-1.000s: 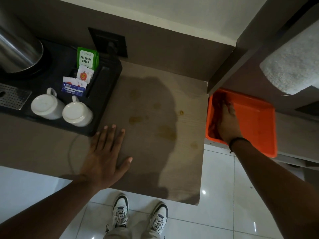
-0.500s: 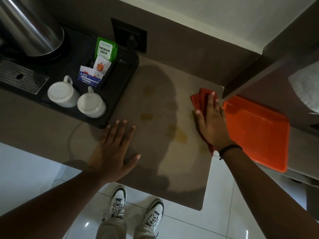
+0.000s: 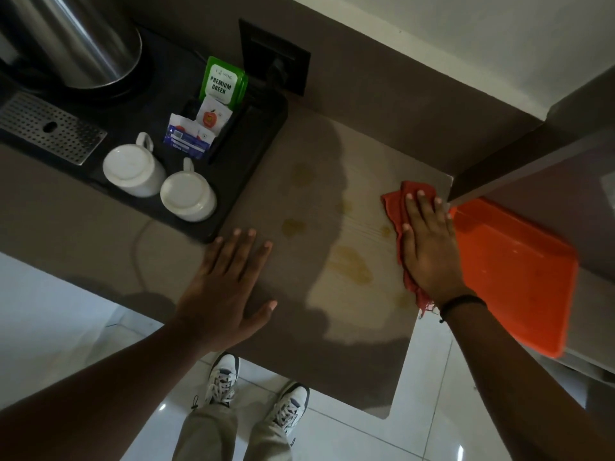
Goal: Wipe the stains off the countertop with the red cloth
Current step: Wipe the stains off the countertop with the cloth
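Now pressing flat: right hand [image 3: 429,247], fingers spread and straight, palm down on the red cloth [image 3: 396,211] at the right edge of the counter [image 3: 362,354], toward the far right corner. Cloth bunched under the palm, showing past the fingertips and thumb, with a frayed end trailing by the wrist just at the counter's edge. Black band [image 3: 462,302] around that wrist.

Left hand [image 3: 229,287] also open, fingers stretched and slightly apart, laid flat on the bare counter near the front edge, holding nothing, close to the near corner of the black tray [image 3: 233,201].

Between the two hands, yellowish stains [image 3: 349,264] on the counter: a large smear near the middle, smaller spots farther back and one close to the cloth's thumb side. Faint wet streaks just left of the cloth.

On the black tray at the left: two white cups [image 3: 159,181] upside down, side by side, and behind them sachets [image 3: 206,124] standing in a slot, one green packet marked "Premium Green". Steel kettle [image 3: 86,41] at the far left corner.

Orange bin [image 3: 519,271] just beyond the counter's right edge, lower down.
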